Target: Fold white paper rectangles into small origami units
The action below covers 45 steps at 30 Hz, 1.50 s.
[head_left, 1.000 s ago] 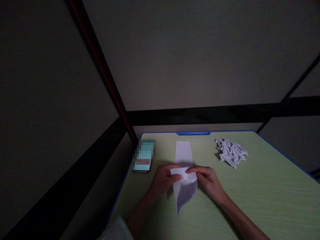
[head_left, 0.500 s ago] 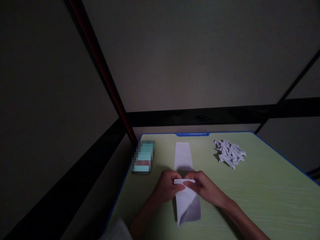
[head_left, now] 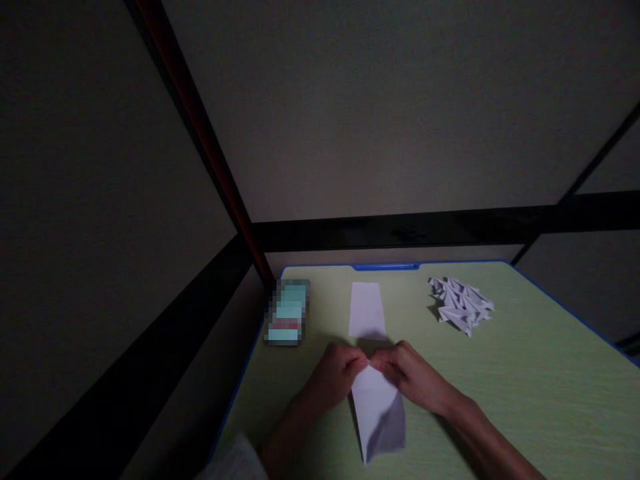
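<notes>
Pinching a sheet of white paper [head_left: 376, 413] at its far edge, a person is working with two bare hands at a pale green table [head_left: 510, 393]. The left hand [head_left: 334, 377] is gripping from one side and the right hand [head_left: 415, 377] from the other, with thumbs and forefingers pressing together on the paper and their tips meeting or nearly meeting at the middle of that edge. The remaining fingers are curling inward, partly hidden from view. The sheet is hanging toward the person from the fingertips, its near end forming a point at the left, with a grey shadow darkening the near right portion; whether that end is touching the table cannot be told.

Just beyond the hands, a second strip of white paper [head_left: 367, 310] is lying flat, its near edge falling into shadow. Over to the right, a cluster of folded white paper [head_left: 461, 305] is resting well apart from the hands, its sharp tips pointing several ways. At the far left, a phone [head_left: 289, 313] is lying near the table's edge, its screen glowing behind a blur. A blue handle [head_left: 385, 267] is sitting along the far rim, and a grey sleeve [head_left: 235, 460] is showing at the left forearm.
</notes>
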Each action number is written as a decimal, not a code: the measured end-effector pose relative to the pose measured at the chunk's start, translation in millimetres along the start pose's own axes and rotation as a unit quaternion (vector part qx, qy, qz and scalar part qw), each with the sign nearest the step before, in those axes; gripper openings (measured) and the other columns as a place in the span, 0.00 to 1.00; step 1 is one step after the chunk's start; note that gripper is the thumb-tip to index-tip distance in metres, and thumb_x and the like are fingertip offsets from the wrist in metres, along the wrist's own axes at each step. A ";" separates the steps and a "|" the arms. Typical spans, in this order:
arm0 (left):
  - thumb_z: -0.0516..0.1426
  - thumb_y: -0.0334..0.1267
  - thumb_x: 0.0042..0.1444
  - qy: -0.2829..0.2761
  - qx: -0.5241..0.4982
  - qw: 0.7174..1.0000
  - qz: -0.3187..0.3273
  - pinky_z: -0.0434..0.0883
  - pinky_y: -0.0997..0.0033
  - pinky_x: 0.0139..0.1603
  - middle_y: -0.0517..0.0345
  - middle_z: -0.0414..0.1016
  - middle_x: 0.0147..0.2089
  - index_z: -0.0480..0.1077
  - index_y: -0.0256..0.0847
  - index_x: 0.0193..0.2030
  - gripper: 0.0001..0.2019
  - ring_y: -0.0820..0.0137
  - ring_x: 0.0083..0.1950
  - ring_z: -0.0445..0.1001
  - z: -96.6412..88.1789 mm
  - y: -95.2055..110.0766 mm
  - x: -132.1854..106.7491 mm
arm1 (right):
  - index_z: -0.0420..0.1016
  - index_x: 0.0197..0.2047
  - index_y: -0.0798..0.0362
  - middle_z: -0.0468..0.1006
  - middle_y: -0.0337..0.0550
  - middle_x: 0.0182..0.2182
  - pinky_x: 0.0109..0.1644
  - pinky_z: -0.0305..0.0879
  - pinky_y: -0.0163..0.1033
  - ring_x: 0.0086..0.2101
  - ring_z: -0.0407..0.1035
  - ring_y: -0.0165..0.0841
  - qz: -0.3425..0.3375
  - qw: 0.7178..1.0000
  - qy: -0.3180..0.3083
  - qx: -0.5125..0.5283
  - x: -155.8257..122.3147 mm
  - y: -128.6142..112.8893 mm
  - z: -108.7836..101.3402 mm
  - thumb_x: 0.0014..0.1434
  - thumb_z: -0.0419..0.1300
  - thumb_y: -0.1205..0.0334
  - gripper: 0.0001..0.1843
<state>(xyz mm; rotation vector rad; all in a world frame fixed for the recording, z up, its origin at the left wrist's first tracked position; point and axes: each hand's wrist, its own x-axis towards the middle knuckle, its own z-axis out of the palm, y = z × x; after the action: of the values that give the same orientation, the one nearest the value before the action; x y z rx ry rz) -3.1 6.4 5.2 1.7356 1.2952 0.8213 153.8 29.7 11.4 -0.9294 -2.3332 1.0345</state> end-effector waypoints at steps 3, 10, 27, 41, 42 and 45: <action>0.50 0.35 0.44 0.046 0.021 0.998 -0.026 0.48 0.77 0.19 0.67 0.50 0.13 0.56 0.37 0.11 0.14 0.79 0.18 0.52 -1.1 3.8 1.3 | 0.61 0.14 0.56 0.56 0.34 0.12 0.18 0.45 0.29 0.16 0.52 0.24 0.048 0.998 0.046 0.016 0.4 -0.1 0.6 0.53 0.48 0.59 0.19; 0.54 0.40 0.41 0.114 -0.027 0.984 -0.131 0.50 0.79 0.13 0.67 0.54 0.07 0.56 0.38 0.09 0.16 0.79 0.11 0.55 -4.3 4.4 2.5 | 0.59 0.14 0.56 0.56 0.33 0.12 0.18 0.47 0.30 0.15 0.52 0.23 0.099 0.981 0.064 0.157 1.4 8.8 -2.5 0.52 0.50 0.50 0.22; 0.58 0.41 0.35 0.059 -0.231 0.963 -0.124 0.57 0.79 0.16 0.64 0.62 0.13 0.60 0.36 0.16 0.12 0.75 0.16 0.64 -5.9 -1.1 4.4 | 0.57 0.39 0.51 0.68 0.34 0.22 0.20 0.56 0.30 0.19 0.62 0.25 0.138 0.850 0.259 0.438 4.3 4.7 -14.4 0.39 0.64 0.59 0.25; 0.56 0.39 0.39 0.211 -0.181 0.954 -0.108 0.57 0.78 0.22 0.61 0.67 0.19 0.70 0.33 0.21 0.09 0.75 0.22 0.61 1.2 -3.1 2.1 | 0.57 0.41 0.52 0.67 0.31 0.18 0.22 0.57 0.29 0.20 0.63 0.25 0.118 0.896 0.199 0.378 6.5 -0.4 -3.6 0.37 0.65 0.61 0.28; 0.56 0.40 0.40 0.244 -0.195 0.943 -0.116 0.57 0.78 0.21 0.61 0.67 0.19 0.70 0.33 0.22 0.10 0.76 0.22 0.61 2.6 -3.8 2.1 | 0.58 0.39 0.52 0.68 0.32 0.19 0.23 0.58 0.30 0.21 0.63 0.26 0.119 0.890 0.196 0.395 7.5 0.3 -3.3 0.36 0.65 0.61 0.27; 0.56 0.41 0.39 0.268 -0.236 0.925 -0.133 0.56 0.78 0.21 0.62 0.66 0.19 0.69 0.33 0.23 0.11 0.76 0.22 0.60 6.4 -3.2 1.4 | 0.63 0.30 0.56 0.69 0.33 0.18 0.23 0.57 0.30 0.20 0.62 0.24 0.132 0.878 0.203 0.413 9.7 4.9 0.0 0.34 0.66 0.59 0.20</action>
<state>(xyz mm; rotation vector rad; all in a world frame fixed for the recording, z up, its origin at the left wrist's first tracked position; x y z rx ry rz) 1.3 6.9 -0.5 0.9568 1.4814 1.3698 149.1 39.1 8.7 -0.9725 -1.2305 1.5700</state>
